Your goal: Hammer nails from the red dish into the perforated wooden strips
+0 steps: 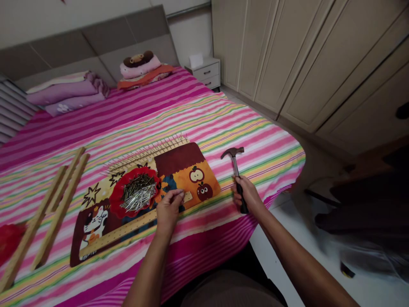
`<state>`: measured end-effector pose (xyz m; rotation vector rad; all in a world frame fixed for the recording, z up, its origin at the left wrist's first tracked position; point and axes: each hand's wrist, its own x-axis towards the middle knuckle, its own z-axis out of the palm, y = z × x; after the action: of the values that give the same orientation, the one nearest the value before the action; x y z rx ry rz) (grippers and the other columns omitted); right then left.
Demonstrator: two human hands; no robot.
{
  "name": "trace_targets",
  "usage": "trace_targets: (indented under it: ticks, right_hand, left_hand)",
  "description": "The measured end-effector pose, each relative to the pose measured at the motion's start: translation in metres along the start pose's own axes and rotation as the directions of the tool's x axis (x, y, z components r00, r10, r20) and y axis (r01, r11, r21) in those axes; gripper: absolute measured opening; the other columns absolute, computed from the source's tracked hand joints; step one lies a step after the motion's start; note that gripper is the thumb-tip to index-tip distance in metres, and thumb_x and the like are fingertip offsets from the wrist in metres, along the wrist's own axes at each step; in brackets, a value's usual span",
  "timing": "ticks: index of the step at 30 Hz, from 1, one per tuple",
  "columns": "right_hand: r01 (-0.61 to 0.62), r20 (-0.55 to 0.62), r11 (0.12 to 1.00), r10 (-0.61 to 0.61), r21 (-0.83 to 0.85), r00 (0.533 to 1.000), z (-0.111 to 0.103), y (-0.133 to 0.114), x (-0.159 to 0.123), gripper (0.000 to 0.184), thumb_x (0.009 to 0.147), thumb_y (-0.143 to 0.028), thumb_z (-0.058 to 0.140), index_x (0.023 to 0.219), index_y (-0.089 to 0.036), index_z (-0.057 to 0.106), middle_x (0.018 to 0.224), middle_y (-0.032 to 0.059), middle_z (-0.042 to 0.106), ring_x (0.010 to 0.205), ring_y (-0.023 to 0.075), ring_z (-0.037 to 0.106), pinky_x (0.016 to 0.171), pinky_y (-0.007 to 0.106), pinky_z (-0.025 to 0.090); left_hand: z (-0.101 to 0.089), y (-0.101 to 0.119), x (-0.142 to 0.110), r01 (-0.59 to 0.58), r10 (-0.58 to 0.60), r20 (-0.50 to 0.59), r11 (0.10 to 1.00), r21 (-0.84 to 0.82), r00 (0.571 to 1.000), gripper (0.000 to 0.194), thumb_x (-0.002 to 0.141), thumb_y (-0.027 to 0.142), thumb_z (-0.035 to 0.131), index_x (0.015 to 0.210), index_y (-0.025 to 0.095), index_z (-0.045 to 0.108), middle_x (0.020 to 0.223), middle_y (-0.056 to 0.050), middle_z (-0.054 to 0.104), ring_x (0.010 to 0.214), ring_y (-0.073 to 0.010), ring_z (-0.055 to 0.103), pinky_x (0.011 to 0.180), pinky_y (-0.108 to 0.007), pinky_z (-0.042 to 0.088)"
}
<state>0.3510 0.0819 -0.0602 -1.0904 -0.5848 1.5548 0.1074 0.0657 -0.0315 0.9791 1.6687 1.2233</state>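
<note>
My right hand [248, 194] is wrapped round the black grip of a claw hammer [235, 164], which stands upright off the mat's right side with its head at the top. My left hand [170, 208] is pinched above the right end of a pale wooden strip [128, 227] with small holes along it; anything between the fingertips is too small to make out. That strip lies on a patterned mat [179, 157]. Beside my left hand, a red scalloped bowl [115, 199] holds many loose nails [139, 194]. Behind the bowl, another wooden strip [145, 152] bristles with a row of nails.
Several bare wooden strips [60, 217] lie at the left of the striped bed cover [255, 140], near a red object [9, 241] at the frame edge. Folded bedding [68, 91] sits by the headboard. A nightstand [207, 74] and wardrobe [271, 51] stand beyond the bed.
</note>
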Motion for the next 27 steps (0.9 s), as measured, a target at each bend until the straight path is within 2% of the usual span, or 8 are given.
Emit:
trace_targets:
  ticks: [4, 7, 10, 12, 16, 20, 24, 27]
  right_hand:
    - [0.081, 0.012, 0.991, -0.080, -0.103, 0.997, 0.005, -0.001, -0.046, 0.027, 0.079, -0.037, 0.059, 0.101, -0.024, 0.052, 0.051, -0.0113, 0.049, 0.031, 0.0057, 0.039, 0.028, 0.016, 0.031]
    - [0.149, 0.094, 0.964, -0.131, -0.221, 0.987, 0.010, -0.011, -0.072, 0.028, 0.081, -0.035, 0.058, 0.105, -0.022, 0.054, 0.050, -0.0105, 0.048, 0.032, 0.0062, 0.041, 0.031, 0.017, 0.031]
    - [0.125, 0.258, 0.946, -0.046, -0.300, 0.965, 0.022, -0.018, -0.085, 0.023, 0.087, -0.035, 0.048, 0.105, -0.021, 0.053, 0.050, -0.0102, 0.045, 0.031, 0.0067, 0.039, 0.032, 0.018, 0.027]
    - [0.112, 0.340, 0.919, 0.025, -0.378, 0.940, 0.031, -0.017, -0.089, 0.017, 0.087, -0.034, 0.046, 0.096, -0.021, 0.055, 0.051, -0.0097, 0.044, 0.035, 0.0075, 0.040, 0.036, 0.019, 0.030]
    - [0.332, 0.343, 0.708, -0.134, -0.624, 0.930, 0.044, -0.009, -0.095, 0.010, 0.084, -0.028, 0.052, 0.085, -0.020, 0.058, 0.057, -0.0071, 0.045, 0.050, 0.0091, 0.044, 0.048, 0.020, 0.037]
    - [0.351, 0.371, 0.626, -0.105, -0.696, 0.923, 0.047, -0.017, -0.101, 0.017, 0.089, -0.026, 0.045, 0.090, -0.020, 0.060, 0.053, -0.0065, 0.047, 0.045, 0.0108, 0.048, 0.045, 0.021, 0.039]
    - [0.495, 0.402, 0.359, -0.306, -0.791, 0.863, 0.045, -0.024, -0.104, 0.021, 0.089, -0.025, 0.046, 0.103, -0.021, 0.061, 0.082, 0.0034, 0.063, 0.075, 0.0168, 0.061, 0.069, 0.026, 0.049]
    - [0.481, 0.378, 0.361, -0.320, -0.799, 0.868, 0.047, -0.019, -0.111, 0.033, 0.091, -0.024, 0.043, 0.123, -0.021, 0.050, 0.071, -0.0017, 0.061, 0.057, 0.0123, 0.058, 0.056, 0.021, 0.048]
  left_hand:
    - [0.000, -0.005, 0.002, -0.089, 0.085, 0.035, 0.982, 0.165, 0.996, 0.031, 0.064, 0.043, 0.068, 0.082, 0.018, 0.069, 0.082, -0.003, 0.070, 0.075, -0.0145, 0.062, 0.071, -0.027, 0.050]
    - [0.000, -0.006, 0.003, -0.146, 0.139, 0.045, 0.956, 0.254, 0.989, 0.028, 0.067, 0.042, 0.064, 0.081, 0.019, 0.069, 0.082, -0.003, 0.070, 0.079, -0.0161, 0.062, 0.073, -0.028, 0.049]
    - [-0.001, -0.009, 0.004, -0.201, 0.190, 0.064, 0.935, 0.292, 0.980, 0.026, 0.069, 0.042, 0.062, 0.080, 0.020, 0.069, 0.081, -0.003, 0.069, 0.079, -0.0164, 0.062, 0.074, -0.028, 0.048]
    - [-0.001, -0.011, 0.004, -0.237, 0.224, 0.078, 0.927, 0.290, 0.971, 0.024, 0.071, 0.041, 0.060, 0.080, 0.020, 0.069, 0.080, -0.003, 0.069, 0.078, -0.0160, 0.062, 0.074, -0.028, 0.048]
    - [0.001, -0.012, 0.003, -0.289, 0.271, 0.100, 0.919, 0.268, 0.957, 0.022, 0.073, 0.040, 0.058, 0.079, 0.021, 0.068, 0.078, -0.001, 0.068, 0.074, -0.0147, 0.061, 0.071, -0.026, 0.047]
    - [0.003, -0.010, 0.003, -0.323, 0.299, 0.124, 0.907, 0.271, 0.946, 0.019, 0.075, 0.037, 0.056, 0.077, 0.021, 0.067, 0.072, 0.000, 0.066, 0.069, -0.0138, 0.060, 0.067, -0.025, 0.046]
    - [0.005, -0.012, 0.003, -0.389, 0.367, 0.131, 0.877, 0.280, 0.921, 0.016, 0.075, 0.033, 0.054, 0.075, 0.022, 0.066, 0.074, 0.000, 0.067, 0.072, -0.0139, 0.061, 0.069, -0.025, 0.045]
    - [0.005, -0.012, 0.002, -0.433, 0.409, 0.143, 0.851, 0.296, 0.901, 0.016, 0.077, 0.031, 0.052, 0.074, 0.022, 0.065, 0.075, 0.000, 0.066, 0.073, -0.0137, 0.060, 0.070, -0.025, 0.044]
